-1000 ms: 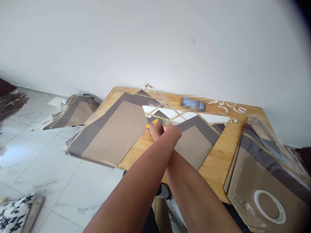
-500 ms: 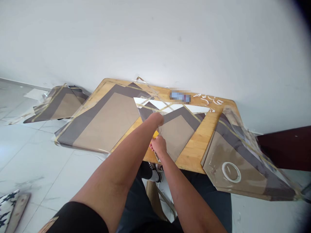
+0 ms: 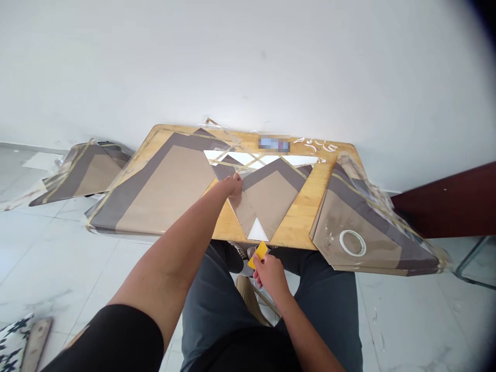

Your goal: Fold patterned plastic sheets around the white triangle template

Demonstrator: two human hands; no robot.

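At the table [image 3: 294, 227], left hand [image 3: 233, 185] spread on one sheet [image 3: 269, 204], right hand [image 3: 270, 274] gripping one yellow squeegee [image 3: 259, 254]

Squeegee [image 3: 259, 254]: matt yellow plastic. Tabletop [image 3: 298, 230]: smooth varnished wood. Sheet [image 3: 241, 209]: glossy clear plastic.

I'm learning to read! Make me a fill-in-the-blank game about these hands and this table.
1. The plastic squeegee in the right hand is ____.
2. The taped sheet lies on a table made of ____.
3. The left hand touches that sheet, and the sleeve on that arm is ____.

Missing words: yellow, wood, black.
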